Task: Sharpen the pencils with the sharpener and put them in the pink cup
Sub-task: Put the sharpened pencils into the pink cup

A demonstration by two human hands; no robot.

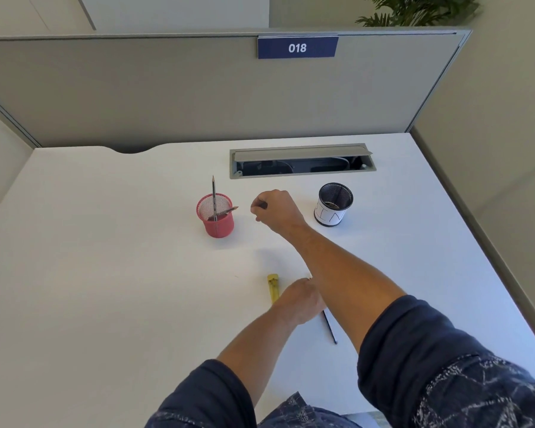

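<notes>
Pink cup (pixel 217 218) mid-desk, two pencils inside — right hand (pixel 277 211) just beside it, fingers curled, empty. Nearer than the cup: left hand (pixel 300 299) gripping a pencil (pixel 330 327), touching yellow sharpener (pixel 272 285). Bare desk (pixel 90 257) left of cup.

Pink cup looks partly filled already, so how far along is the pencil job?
Two pencils already stand in the pink cup. The right hand is beside it, fingers curled, seemingly empty. The left hand rests on the yellow sharpener; another pencil lies on the desk, not yet in the cup.
</notes>
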